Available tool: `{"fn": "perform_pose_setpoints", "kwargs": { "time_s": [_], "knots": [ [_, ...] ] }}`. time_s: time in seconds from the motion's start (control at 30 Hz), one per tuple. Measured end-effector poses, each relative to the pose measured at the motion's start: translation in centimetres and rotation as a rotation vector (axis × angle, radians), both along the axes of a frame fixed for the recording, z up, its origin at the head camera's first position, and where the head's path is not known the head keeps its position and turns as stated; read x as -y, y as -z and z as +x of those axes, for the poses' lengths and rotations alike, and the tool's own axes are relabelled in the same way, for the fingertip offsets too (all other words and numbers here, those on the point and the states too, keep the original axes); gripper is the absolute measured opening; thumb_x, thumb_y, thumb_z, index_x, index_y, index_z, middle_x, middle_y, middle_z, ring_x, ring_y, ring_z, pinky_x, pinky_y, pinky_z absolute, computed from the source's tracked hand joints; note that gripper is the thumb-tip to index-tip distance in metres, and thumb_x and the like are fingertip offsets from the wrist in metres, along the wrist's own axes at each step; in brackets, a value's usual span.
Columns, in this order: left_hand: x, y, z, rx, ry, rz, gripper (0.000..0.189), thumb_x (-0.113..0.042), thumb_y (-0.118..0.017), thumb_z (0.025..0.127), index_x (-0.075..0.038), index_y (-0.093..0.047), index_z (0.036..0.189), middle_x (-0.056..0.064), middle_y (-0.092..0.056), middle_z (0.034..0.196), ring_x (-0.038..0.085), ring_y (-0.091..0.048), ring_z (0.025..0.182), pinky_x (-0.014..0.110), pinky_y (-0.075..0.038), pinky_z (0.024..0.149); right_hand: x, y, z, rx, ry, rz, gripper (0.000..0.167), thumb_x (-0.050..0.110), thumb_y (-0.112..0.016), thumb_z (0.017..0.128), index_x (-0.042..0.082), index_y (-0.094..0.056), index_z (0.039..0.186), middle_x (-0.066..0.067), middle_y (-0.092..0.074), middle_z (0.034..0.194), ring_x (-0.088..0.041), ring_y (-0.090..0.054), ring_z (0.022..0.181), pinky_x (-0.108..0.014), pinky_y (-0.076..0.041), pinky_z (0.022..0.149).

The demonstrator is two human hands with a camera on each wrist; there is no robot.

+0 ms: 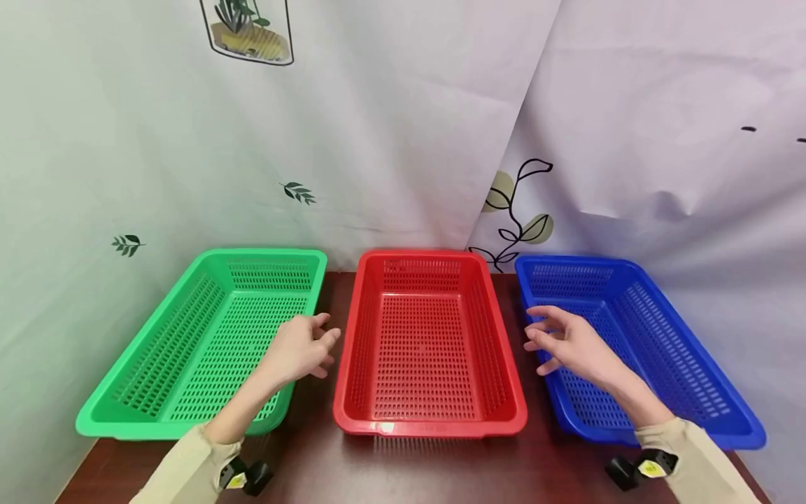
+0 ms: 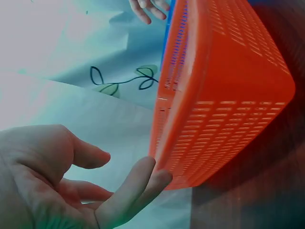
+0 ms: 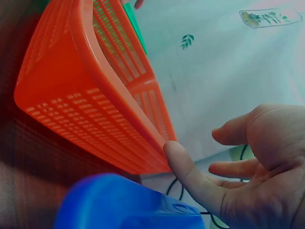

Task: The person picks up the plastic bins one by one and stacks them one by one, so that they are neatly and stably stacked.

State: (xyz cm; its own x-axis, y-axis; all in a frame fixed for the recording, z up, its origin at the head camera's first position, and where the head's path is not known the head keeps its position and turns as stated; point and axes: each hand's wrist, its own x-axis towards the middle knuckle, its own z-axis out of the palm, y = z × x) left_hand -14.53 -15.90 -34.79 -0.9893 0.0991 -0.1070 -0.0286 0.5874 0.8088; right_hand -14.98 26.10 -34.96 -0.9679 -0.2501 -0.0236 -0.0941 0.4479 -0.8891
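Three slotted plastic baskets stand side by side: a green basket [image 1: 145, 343] at left, a red basket [image 1: 431, 427] in the middle and a blue basket [image 1: 699, 350] at right. My left hand [image 1: 302, 346] hovers over the green basket's right rim, fingers loosely bent and holding nothing. Over the blue basket's left rim is my right hand [image 1: 573, 343], also holding nothing, its fingers loosely bent toward the red basket. Each wrist view shows the red basket's outer side [image 2: 228, 129] beyond the relaxed fingers. No contents show inside the baskets.
The baskets sit on a dark reddish-brown table [image 1: 409, 476]. Close behind them hangs a pale cloth [image 1: 409, 140] with printed leaves and a jar. Narrow gaps separate the red basket from its neighbours. Small black devices [image 1: 245, 476] are strapped to both wrists.
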Motion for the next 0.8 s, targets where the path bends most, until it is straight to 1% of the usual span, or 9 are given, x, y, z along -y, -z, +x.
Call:
{"fn": "perform_pose_setpoints", "kwargs": {
  "time_s": [0.07,0.1,0.17,0.23,0.33,0.37,0.5,0.73,0.8],
  "knots": [
    [-0.3,0.4,-0.1,0.038,0.001,0.023,0.054,-0.009,-0.059,0.1,0.019,-0.04,0.141,0.032,-0.065,0.109,0.024,-0.07,0.061,0.036,-0.058,0.052,0.3,0.2,-0.1,0.043,-0.02,-0.018,0.051,0.007,-0.061,0.099,-0.012,-0.039,0.141,-0.028,-0.059,0.116,-0.035,-0.069,0.096,-0.043,-0.059,0.058],
    [-0.4,0.5,-0.2,0.055,0.006,0.032,0.053,-0.008,-0.058,0.1,0.019,-0.038,0.142,0.034,-0.063,0.115,0.024,-0.07,0.061,0.036,-0.058,0.051,0.4,0.3,-0.1,0.059,-0.031,-0.021,0.051,0.006,-0.061,0.099,-0.013,-0.039,0.141,-0.027,-0.06,0.115,-0.036,-0.069,0.096,-0.043,-0.059,0.058],
    [-0.7,0.9,-0.3,0.084,0.022,0.037,0.053,-0.007,-0.055,0.102,0.02,-0.036,0.142,0.033,-0.063,0.113,0.025,-0.07,0.06,0.036,-0.057,0.05,0.7,0.5,-0.1,0.093,-0.046,-0.025,0.05,0.005,-0.06,0.099,-0.014,-0.038,0.14,-0.025,-0.062,0.111,-0.037,-0.069,0.096,-0.044,-0.059,0.057],
    [-0.9,1.3,-0.5,0.097,0.034,0.032,0.052,-0.006,-0.054,0.102,0.02,-0.035,0.143,0.03,-0.066,0.106,0.025,-0.069,0.058,0.036,-0.057,0.049,1.0,0.6,-0.2,0.137,-0.059,-0.03,0.049,0.004,-0.059,0.099,-0.014,-0.038,0.139,-0.023,-0.064,0.107,-0.038,-0.069,0.096,-0.045,-0.059,0.057],
    [-1.1,1.7,-0.6,0.111,0.039,0.034,0.051,-0.005,-0.052,0.103,0.02,-0.033,0.144,0.018,-0.069,0.085,0.025,-0.069,0.056,0.036,-0.056,0.047,1.2,0.8,-0.3,0.191,-0.067,-0.042,0.048,0.004,-0.057,0.099,-0.014,-0.037,0.139,-0.022,-0.067,0.106,-0.037,-0.07,0.095,-0.047,-0.058,0.056],
    [-1.1,1.9,-0.7,0.114,0.04,0.041,0.051,-0.005,-0.052,0.103,0.019,-0.033,0.144,0.016,-0.069,0.084,0.026,-0.069,0.056,0.036,-0.056,0.047,1.3,0.8,-0.3,0.206,-0.064,-0.045,0.048,0.004,-0.057,0.099,-0.014,-0.037,0.139,-0.023,-0.068,0.105,-0.037,-0.07,0.094,-0.047,-0.058,0.056],
    [-1.1,2.1,-0.8,0.136,0.042,0.058,0.051,-0.004,-0.052,0.103,0.02,-0.033,0.144,0.014,-0.069,0.081,0.027,-0.069,0.057,0.037,-0.056,0.047,1.6,0.8,-0.5,0.23,-0.057,-0.048,0.047,0.002,-0.055,0.099,-0.015,-0.036,0.138,-0.023,-0.068,0.105,-0.036,-0.071,0.092,-0.048,-0.058,0.056],
    [-1.0,2.4,-1.0,0.171,0.054,0.115,0.047,-0.003,-0.051,0.103,0.018,-0.037,0.143,0.013,-0.069,0.078,0.027,-0.069,0.057,0.038,-0.057,0.048,2.1,1.3,-0.8,0.228,-0.094,-0.05,0.048,-0.001,-0.059,0.096,-0.019,-0.036,0.134,-0.017,-0.064,0.092,-0.035,-0.07,0.083,-0.047,-0.058,0.055],
    [-1.0,2.5,-1.0,0.177,0.063,0.141,0.045,-0.002,-0.05,0.103,0.018,-0.039,0.142,0.013,-0.069,0.077,0.028,-0.069,0.057,0.039,-0.057,0.048,2.3,1.4,-0.8,0.235,-0.087,-0.053,0.047,-0.002,-0.058,0.095,-0.019,-0.036,0.133,-0.016,-0.062,0.09,-0.034,-0.07,0.081,-0.047,-0.058,0.055]
  ]
}}
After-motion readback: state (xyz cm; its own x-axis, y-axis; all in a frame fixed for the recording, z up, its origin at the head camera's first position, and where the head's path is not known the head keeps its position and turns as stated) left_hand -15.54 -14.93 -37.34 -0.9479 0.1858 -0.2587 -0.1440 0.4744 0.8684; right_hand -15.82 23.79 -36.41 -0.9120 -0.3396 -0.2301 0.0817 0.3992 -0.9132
